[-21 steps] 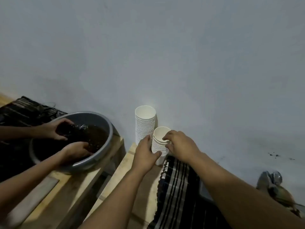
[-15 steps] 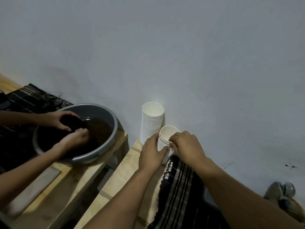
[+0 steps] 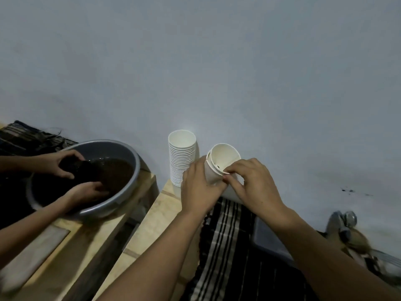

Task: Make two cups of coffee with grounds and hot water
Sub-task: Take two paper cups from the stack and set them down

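White paper cups being separated, nothing brewed yet.
Left hand (image 3: pixel 200 187) grips the short cup stack (image 3: pixel 219 168), lifted and tilted over the surface (image 3: pixel 165 205); right hand (image 3: pixel 251 181) pinches the top rim. Next: peel two cups free. Second, taller stack (image 3: pixel 181 157) stands beside it.

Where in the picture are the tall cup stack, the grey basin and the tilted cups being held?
tall cup stack (image 3: pixel 181 161), head view, ribbed side of the stack
grey basin (image 3: pixel 132 170), head view, right rim
tilted cups (image 3: pixel 223 156), head view, inner wall of the top cup
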